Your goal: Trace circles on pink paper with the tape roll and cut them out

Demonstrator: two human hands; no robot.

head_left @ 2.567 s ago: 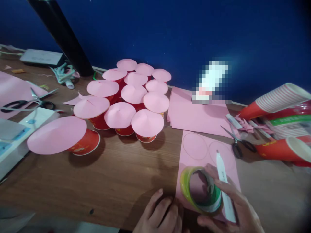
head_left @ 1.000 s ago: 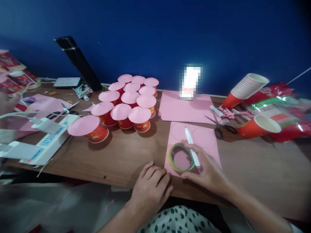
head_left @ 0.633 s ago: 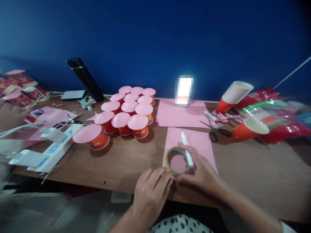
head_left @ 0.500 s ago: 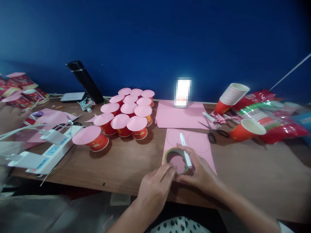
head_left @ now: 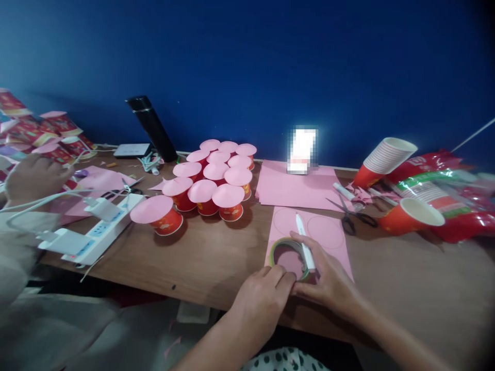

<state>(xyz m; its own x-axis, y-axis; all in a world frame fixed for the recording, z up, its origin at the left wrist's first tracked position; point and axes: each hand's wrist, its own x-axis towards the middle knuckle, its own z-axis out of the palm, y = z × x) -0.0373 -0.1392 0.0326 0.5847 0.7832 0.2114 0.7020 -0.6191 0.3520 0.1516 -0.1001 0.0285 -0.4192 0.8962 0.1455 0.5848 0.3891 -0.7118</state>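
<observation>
A pink paper sheet (head_left: pixel 328 232) with two drawn circles lies near the table's front edge. A yellow-green tape roll (head_left: pixel 279 248) rests flat on its near part. My right hand (head_left: pixel 328 275) curls around the roll's right side and grips a white pen (head_left: pixel 303 241) between its fingers. My left hand (head_left: pixel 263 299) lies beside the roll, its fingertips pressing on the roll's near left rim. Several red paper cups topped with pink paper discs (head_left: pixel 216 175) stand in a cluster to the left.
A stack of pink sheets (head_left: pixel 294 185), scissors (head_left: pixel 353 216), loose red cups (head_left: pixel 410 215) and bagged cups (head_left: pixel 436 180) fill the right. A white power strip (head_left: pixel 93 234) and another person's hand (head_left: pixel 34 175) are on the left. A black cylinder (head_left: pixel 152 129) leans on the blue wall.
The view pulled back from the table. My left hand slid right from the table edge onto the tape roll's rim. My right hand kept the pen and stayed on the roll.
</observation>
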